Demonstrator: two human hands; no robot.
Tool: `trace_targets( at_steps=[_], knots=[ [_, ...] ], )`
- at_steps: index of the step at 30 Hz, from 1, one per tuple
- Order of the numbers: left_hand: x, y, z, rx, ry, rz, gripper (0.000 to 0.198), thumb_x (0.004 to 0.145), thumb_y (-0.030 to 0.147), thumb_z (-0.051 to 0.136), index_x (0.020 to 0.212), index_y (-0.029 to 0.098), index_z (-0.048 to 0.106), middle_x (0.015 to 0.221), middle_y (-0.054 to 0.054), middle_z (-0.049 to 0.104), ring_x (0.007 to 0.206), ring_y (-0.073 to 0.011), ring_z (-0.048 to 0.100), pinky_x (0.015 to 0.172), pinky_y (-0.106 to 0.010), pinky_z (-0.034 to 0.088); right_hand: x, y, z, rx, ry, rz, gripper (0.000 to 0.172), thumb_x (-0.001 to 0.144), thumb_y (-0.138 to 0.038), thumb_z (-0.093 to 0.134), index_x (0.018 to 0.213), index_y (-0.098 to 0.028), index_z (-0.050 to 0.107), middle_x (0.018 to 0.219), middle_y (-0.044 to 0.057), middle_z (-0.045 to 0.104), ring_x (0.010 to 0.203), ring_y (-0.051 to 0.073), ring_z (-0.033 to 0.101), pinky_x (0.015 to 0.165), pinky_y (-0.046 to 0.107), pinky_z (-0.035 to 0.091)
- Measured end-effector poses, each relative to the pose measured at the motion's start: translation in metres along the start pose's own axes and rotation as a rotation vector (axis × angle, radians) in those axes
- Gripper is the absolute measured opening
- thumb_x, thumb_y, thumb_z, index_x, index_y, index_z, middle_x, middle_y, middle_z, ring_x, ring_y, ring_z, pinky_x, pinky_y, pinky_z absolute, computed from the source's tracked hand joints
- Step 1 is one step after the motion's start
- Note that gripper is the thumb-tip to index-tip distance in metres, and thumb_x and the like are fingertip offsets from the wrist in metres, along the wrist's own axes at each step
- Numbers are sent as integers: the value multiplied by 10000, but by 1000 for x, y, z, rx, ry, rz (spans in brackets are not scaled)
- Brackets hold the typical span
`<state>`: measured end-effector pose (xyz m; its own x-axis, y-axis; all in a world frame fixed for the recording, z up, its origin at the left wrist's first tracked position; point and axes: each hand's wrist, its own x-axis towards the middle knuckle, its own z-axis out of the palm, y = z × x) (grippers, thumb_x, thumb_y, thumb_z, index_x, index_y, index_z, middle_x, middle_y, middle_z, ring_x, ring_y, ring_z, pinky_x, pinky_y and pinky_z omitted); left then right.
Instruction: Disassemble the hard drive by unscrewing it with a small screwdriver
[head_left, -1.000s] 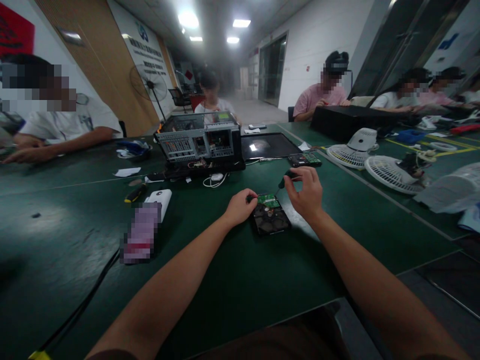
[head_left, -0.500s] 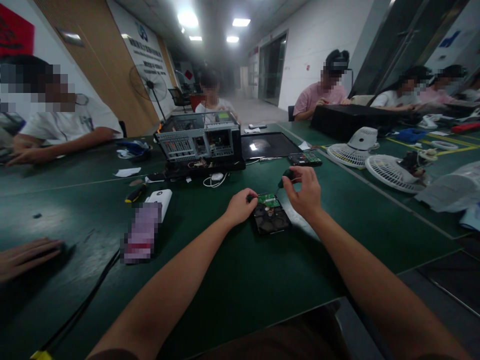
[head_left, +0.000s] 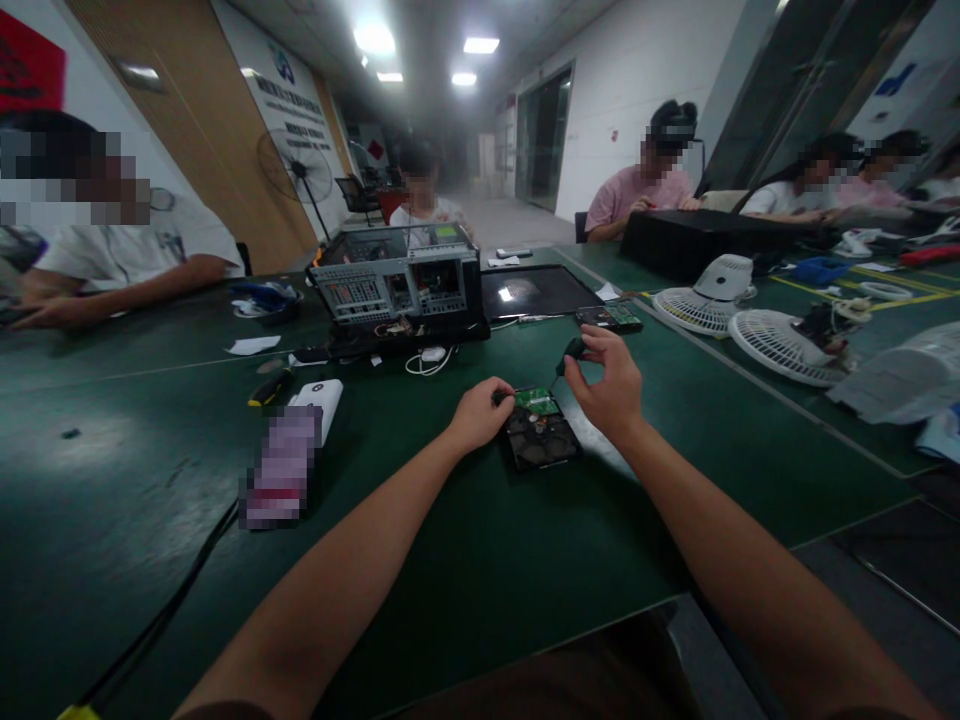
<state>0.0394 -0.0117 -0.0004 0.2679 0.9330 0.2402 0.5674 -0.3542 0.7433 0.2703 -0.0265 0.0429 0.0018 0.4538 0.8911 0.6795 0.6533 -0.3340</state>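
A black hard drive [head_left: 543,444] with a green circuit board [head_left: 535,402] lies on the green table in front of me. My left hand [head_left: 483,414] is closed at its upper left corner, fingers pinched round a small dark thing I cannot make out. My right hand [head_left: 609,382] grips the dark handle of a screwdriver [head_left: 571,358], tilted with its shaft pointing down at the board's upper right corner. Whether the tip touches a screw is too small to tell.
Beyond stand an open computer case [head_left: 397,285], a black panel [head_left: 540,290] and a second circuit-board drive [head_left: 611,318]. White fan parts [head_left: 701,300] lie right. Left are a white device [head_left: 324,408], a yellow-black tool [head_left: 271,388] and a cable. People sit around the table.
A person's hand at the left edge has gone out of view. My right hand's fingers have shifted slightly on the screwdriver handle; my left hand and the drive look unmoved.
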Motion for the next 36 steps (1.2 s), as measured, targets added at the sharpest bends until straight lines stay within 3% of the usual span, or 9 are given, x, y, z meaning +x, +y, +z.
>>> trace_targets(
  at_steps=[9,15,22,33,36],
  knots=[
    [-1,-1,1,-19,1,-6,168,903,267,618,1035,202,699,875,-12,712,672,-150,597,618,-272,413,1,3,-2,-81,-5,6,316,879,-278,716,1171,-263,595,1160,88,635,929,226,669,752,413,639],
    [0,-2,2,-3,3,2,167,898,255,622,1036,204,700,911,-13,716,677,-148,596,642,-276,426,1,2,-2,-26,-15,-6,357,879,-181,644,1219,-255,564,1226,103,614,1071,253,649,794,417,639],
    [2,-6,4,4,14,15,160,900,254,625,1034,211,701,945,-17,724,688,-149,599,657,-279,437,0,1,-2,-61,-5,53,330,862,-262,706,1161,-245,567,1075,60,601,814,187,645,714,388,618],
    [0,-4,3,-4,9,7,169,904,265,618,1042,212,701,921,-9,721,668,-145,598,627,-273,421,3,-4,-4,-62,10,50,299,861,-250,701,1133,-223,578,1023,59,576,783,178,618,733,400,609],
    [0,-3,2,-7,2,5,173,907,272,621,1047,212,702,911,-11,718,678,-148,601,633,-272,425,1,-1,-2,-19,19,82,316,860,-288,714,1135,-235,569,1098,80,601,867,202,652,714,389,624]
  ],
)
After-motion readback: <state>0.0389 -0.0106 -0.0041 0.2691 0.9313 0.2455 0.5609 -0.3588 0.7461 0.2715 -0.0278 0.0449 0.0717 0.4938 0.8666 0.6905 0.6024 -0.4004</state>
